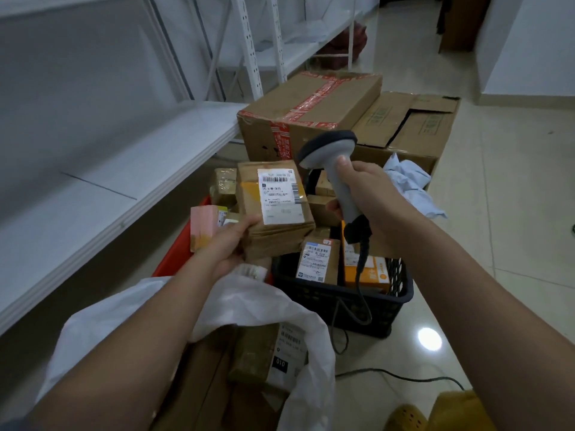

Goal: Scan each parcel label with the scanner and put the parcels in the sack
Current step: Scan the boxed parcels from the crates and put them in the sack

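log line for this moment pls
left hand holds parcel, label up | right hand grips scanner beside label | sack open below

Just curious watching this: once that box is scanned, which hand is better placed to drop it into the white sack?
Left. The left hand already grips the brown parcel, directly above the open white sack. The right hand is busy holding the scanner over the black basket.

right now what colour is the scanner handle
Light grey, with a dark head rim; scanner shows in the head view.
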The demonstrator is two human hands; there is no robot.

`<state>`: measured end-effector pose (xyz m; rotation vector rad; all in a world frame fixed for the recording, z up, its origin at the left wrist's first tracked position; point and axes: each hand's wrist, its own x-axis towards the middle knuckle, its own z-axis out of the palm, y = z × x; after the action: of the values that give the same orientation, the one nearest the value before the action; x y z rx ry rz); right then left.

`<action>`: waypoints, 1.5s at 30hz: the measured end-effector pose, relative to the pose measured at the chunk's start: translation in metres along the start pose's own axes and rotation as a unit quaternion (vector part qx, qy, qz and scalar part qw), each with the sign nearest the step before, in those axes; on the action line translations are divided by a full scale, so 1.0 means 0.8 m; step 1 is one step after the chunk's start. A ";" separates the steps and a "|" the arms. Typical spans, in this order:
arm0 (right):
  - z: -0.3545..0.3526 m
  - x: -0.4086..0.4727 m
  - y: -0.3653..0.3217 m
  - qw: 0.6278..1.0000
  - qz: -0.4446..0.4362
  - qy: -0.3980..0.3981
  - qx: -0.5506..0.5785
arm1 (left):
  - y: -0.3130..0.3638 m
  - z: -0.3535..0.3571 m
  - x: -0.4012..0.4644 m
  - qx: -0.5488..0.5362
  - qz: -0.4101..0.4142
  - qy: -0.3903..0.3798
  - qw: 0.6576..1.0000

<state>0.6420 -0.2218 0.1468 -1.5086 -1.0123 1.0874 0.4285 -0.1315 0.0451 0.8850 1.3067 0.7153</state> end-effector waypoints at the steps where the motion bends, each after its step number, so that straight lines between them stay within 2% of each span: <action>1: 0.003 -0.001 0.002 1.000 0.009 -0.001 -0.002 | 0.007 -0.016 -0.014 0.023 0.005 -0.016 1.000; 3: 0.013 -0.003 0.006 1.000 0.031 -0.001 0.002 | 0.019 -0.054 -0.043 0.065 -0.002 -0.071 0.995; 7: 0.029 -0.007 0.012 0.996 0.086 -0.007 0.012 | 0.025 -0.143 -0.094 0.112 -0.069 -0.198 0.971; 10: 0.038 -0.015 0.020 0.994 0.101 -0.009 0.032 | 0.024 -0.194 -0.132 0.231 -0.097 -0.254 0.934; 12: 0.042 -0.022 0.026 0.996 0.091 -0.011 0.005 | 0.015 -0.212 -0.148 0.314 -0.110 -0.268 0.904; 15: 0.051 -0.031 0.035 0.996 0.086 -0.023 -0.031 | -0.018 -0.215 -0.159 0.449 -0.120 -0.224 0.857; 17: 0.058 -0.034 0.039 0.995 0.080 -0.031 -0.045 | -0.047 -0.213 -0.152 0.526 -0.085 -0.165 0.830; 21: 0.064 -0.033 0.047 0.995 0.061 -0.047 -0.064 | -0.080 -0.201 -0.120 0.512 0.045 -0.021 0.858; 22: 0.064 -0.031 0.048 0.995 0.058 -0.051 -0.069 | -0.082 -0.194 -0.112 0.520 0.086 0.028 0.849; 23: 0.064 -0.028 0.050 0.994 0.057 -0.056 -0.074 | -0.085 -0.189 -0.105 0.555 0.130 0.078 0.818; 24: 0.063 -0.026 0.052 0.993 0.057 -0.058 -0.081 | -0.089 -0.185 -0.096 0.606 0.168 0.110 0.770; 25: 0.062 -0.023 0.053 0.993 0.058 -0.061 -0.086 | -0.097 -0.183 -0.087 0.652 0.192 0.118 0.724; 26: 0.061 -0.021 0.054 0.992 0.059 -0.062 -0.088 | -0.105 -0.181 -0.081 0.684 0.197 0.109 0.694; 27: 0.060 -0.018 0.056 0.992 0.061 -0.064 -0.087 | -0.112 -0.181 -0.075 0.704 0.186 0.092 0.679; 29: 0.058 -0.013 0.058 0.992 0.061 -0.066 -0.085 | -0.115 -0.179 -0.069 0.697 0.170 0.054 0.695; 31: 0.057 -0.009 0.060 0.993 0.063 -0.066 -0.080 | -0.104 -0.172 -0.068 0.632 0.184 0.044 0.751; 33: 0.057 -0.009 0.060 0.993 0.068 -0.066 -0.075 | -0.090 -0.165 -0.070 0.590 0.196 0.067 0.780; 35: 0.054 -0.010 0.059 0.993 0.067 -0.063 -0.070 | -0.087 -0.160 -0.072 0.634 0.193 0.067 0.746; 37: 0.049 -0.010 0.058 0.994 0.069 -0.056 -0.059 | -0.091 -0.150 -0.076 0.719 0.178 0.068 0.669; 38: 0.046 -0.011 0.057 0.995 0.074 -0.051 -0.050 | -0.094 -0.146 -0.075 0.743 0.169 0.075 0.643; 39: 0.042 -0.011 0.056 0.995 0.081 -0.047 -0.041 | -0.097 -0.142 -0.075 0.746 0.161 0.083 0.641; 41: 0.031 -0.009 0.055 0.994 0.102 -0.029 -0.021 | -0.095 -0.128 -0.073 0.722 0.162 0.103 0.665; 43: 0.017 -0.005 0.055 0.992 0.122 -0.011 0.002 | -0.087 -0.109 -0.074 0.706 0.208 0.121 0.666; 45: 0.000 0.001 0.060 0.992 0.125 0.004 0.019 | -0.079 -0.083 -0.071 0.671 0.265 0.122 0.682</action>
<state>0.6458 -0.2291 0.0995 -1.6384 -0.8060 1.2660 0.3520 -0.2022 0.0163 2.5135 1.7883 0.1474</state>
